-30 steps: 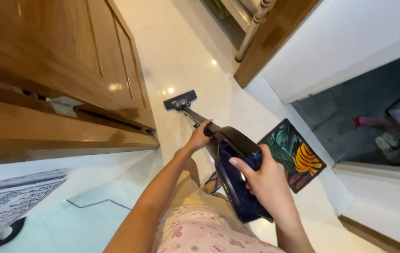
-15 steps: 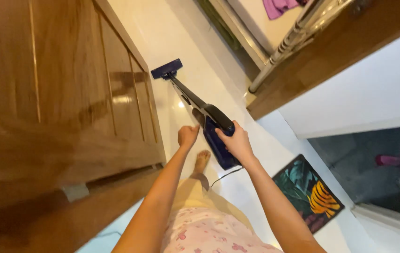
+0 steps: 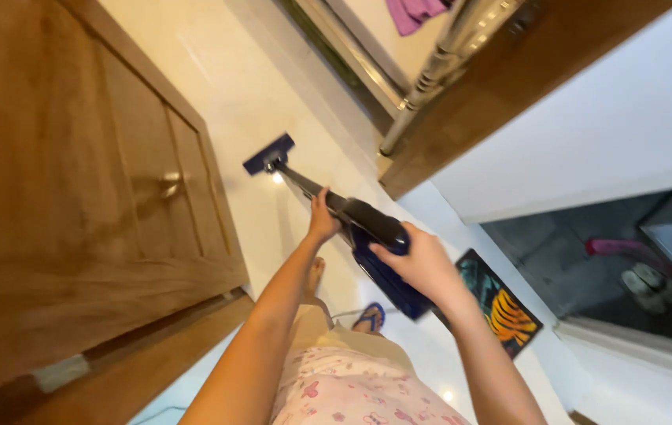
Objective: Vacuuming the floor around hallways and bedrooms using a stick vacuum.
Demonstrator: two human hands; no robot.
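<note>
At centre frame, a dark blue stick vacuum cleaner [image 3: 367, 236] slants from the person's hands down to the glossy white tiled floor [image 3: 234, 86]. Its flat blue floor head [image 3: 267, 153] rests on the tiles just beside the base of the wooden cabinet [image 3: 76, 197] that fills the left side. The right hand [image 3: 419, 264] is wrapped around the handle at the top of the vacuum's body, its grip closed on the vacuum. The left hand [image 3: 323, 220] is closed around the wand a little farther down, between the body and the floor head. Below the hands, a bare foot [image 3: 314, 275] and a blue sandal [image 3: 370, 317] stand on the floor, above a pink floral garment [image 3: 352, 389]. A small rectangular mat [image 3: 501, 303], dark with green leaf shapes and one orange-yellow leaf, lies to the right of the vacuum's body, beside a white wall [image 3: 588, 134] and a dark doorway [image 3: 603, 260]. A small pale rectangular label [image 3: 60, 371] sits on the cabinet's lower left edge; its markings cannot be read. A purple cloth [image 3: 419, 12] shows at the top edge.
</note>
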